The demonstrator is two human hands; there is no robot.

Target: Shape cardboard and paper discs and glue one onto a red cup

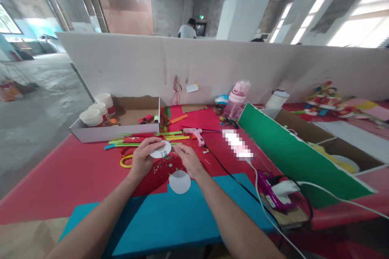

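My left hand (145, 156) is closed on the edge of a white paper disc (161, 150) with dark print on it, held above the red tabletop. Just right of the disc, my right hand (187, 158) has its fingers pinched together; whatever they may hold is too small to make out. Below both hands a second white disc (180, 182) lies flat, partly over a blue sheet (170, 214). Small paper scraps (165, 166) are scattered beneath my hands. Yellow-handled scissors (125, 162) rest beside my left hand. Behind my right hand lies a pink glue gun (196, 133).
At the back left, a cardboard tray (121, 131) holds paper cups (92, 117) and small rolls. Coloured strips (170, 136) lie in front. A pink bottle (237, 99), a green-sided box (273, 153) and a purple power strip (275, 194) with trailing cables occupy the right.
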